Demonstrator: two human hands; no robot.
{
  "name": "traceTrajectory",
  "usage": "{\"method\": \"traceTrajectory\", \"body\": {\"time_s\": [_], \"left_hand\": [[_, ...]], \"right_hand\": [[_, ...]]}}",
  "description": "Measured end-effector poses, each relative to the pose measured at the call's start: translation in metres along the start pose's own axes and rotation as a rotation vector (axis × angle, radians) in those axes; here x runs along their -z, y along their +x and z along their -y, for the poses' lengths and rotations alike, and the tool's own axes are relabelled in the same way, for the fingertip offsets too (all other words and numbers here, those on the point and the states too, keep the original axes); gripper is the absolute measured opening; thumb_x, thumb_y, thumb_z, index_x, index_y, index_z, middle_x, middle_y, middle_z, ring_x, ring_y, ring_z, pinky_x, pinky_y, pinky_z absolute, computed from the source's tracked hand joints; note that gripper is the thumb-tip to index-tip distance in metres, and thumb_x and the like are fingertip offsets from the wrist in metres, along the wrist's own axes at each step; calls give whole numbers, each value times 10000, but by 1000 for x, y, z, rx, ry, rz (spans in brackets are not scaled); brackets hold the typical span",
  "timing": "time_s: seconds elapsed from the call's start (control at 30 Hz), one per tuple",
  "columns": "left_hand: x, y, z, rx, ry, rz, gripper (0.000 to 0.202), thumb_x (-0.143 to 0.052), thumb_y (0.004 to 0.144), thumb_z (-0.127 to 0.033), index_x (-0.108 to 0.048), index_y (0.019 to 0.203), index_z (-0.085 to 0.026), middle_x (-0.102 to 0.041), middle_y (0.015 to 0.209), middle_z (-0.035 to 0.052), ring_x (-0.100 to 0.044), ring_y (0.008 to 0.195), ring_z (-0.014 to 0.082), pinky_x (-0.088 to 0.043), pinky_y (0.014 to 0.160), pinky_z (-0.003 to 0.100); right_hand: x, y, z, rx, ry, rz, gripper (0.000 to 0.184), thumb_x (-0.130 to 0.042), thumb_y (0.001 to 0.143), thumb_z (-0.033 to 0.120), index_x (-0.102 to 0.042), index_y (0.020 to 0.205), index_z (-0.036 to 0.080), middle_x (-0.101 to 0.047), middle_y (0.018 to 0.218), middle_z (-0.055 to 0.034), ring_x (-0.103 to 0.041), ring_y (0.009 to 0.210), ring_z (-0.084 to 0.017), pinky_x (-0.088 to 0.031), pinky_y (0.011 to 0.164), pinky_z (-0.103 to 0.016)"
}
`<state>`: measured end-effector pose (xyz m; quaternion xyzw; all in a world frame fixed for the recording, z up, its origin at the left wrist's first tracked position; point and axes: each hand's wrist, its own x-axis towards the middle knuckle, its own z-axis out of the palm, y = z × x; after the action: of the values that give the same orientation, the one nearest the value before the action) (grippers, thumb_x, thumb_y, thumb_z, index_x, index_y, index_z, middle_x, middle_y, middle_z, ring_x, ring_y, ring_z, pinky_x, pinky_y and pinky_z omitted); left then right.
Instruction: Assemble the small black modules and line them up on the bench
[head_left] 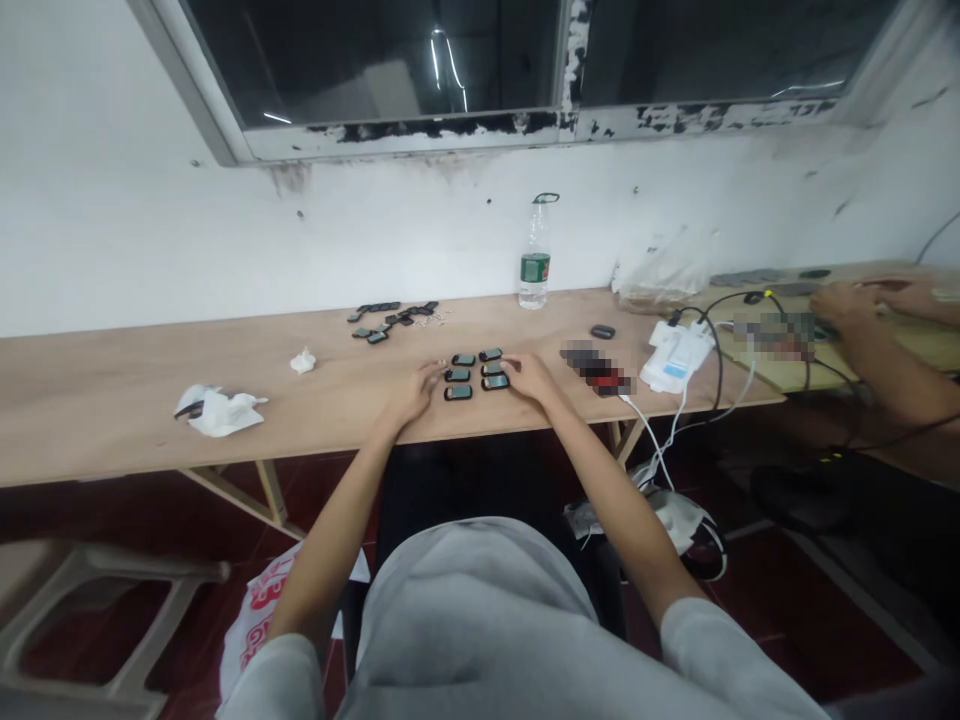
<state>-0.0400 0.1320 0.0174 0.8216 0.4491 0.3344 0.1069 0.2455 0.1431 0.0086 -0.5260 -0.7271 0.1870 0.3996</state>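
Two short columns of small dark-framed modules with greyish-green faces lie on the wooden table in front of me. My left hand [421, 390] rests at the left side of them, its fingers curled together. A tiny pale bit shows by its fingertips, too small to name. Beside it lie the left column's middle module [457, 376] and its nearest module [458, 393]. From the right, my right hand [531, 374] reaches in with fingers extended, touching the edge of the right column near its closest module [495, 382]. Part of that column is covered by the fingers.
Behind lies a loose pile of similar modules [377, 337] with small bits. A water bottle [534, 268] stands by the wall. Crumpled tissue [221, 410] lies left. Rightward are a black case [602, 331], a white power strip [676, 355], cables, and another person's hands [855, 310].
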Motion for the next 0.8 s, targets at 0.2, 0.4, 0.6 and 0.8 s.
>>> {"method": "traceTrajectory", "body": {"time_s": [0.2, 0.4, 0.6, 0.8], "left_hand": [[-9, -3, 11, -27, 36, 93, 562, -416, 857, -121, -555, 1399, -173, -540, 1483, 69, -451, 1412, 225, -335, 1209, 435], [-9, -2, 10, -4, 105, 63, 478, -379, 928, -136, -601, 1350, -162, -598, 1414, 91, -548, 1315, 243, -416, 1150, 425], [-1, 0, 4, -15, 229, 43, 352, -451, 912, -150, -753, 1092, -169, -709, 1196, 114, -671, 1097, 277, -512, 1022, 405], [4, -1, 1, -28, 293, 65, 316, -488, 894, -153, -779, 1014, -186, -736, 1125, 109, -694, 1028, 279, -535, 957, 379]], "right_hand": [[1, -2, 6, 4, -43, -17, 337, -569, 947, 290, -722, 1213, 150, -736, 1174, -143, -697, 1081, -250, -508, 991, -366], [2, -9, 29, 192, -71, -32, 308, -532, 947, 209, -724, 1184, 163, -721, 1208, -106, -651, 1144, -227, -465, 1037, -338], [-14, 0, 62, 326, -266, 120, 334, -480, 974, 185, -696, 1228, 197, -692, 1264, -96, -598, 1199, -248, -402, 1066, -385], [-26, 21, 81, 341, -463, 282, 239, -563, 936, 216, -751, 1078, 177, -724, 1164, -124, -629, 1111, -278, -429, 964, -358]]}}
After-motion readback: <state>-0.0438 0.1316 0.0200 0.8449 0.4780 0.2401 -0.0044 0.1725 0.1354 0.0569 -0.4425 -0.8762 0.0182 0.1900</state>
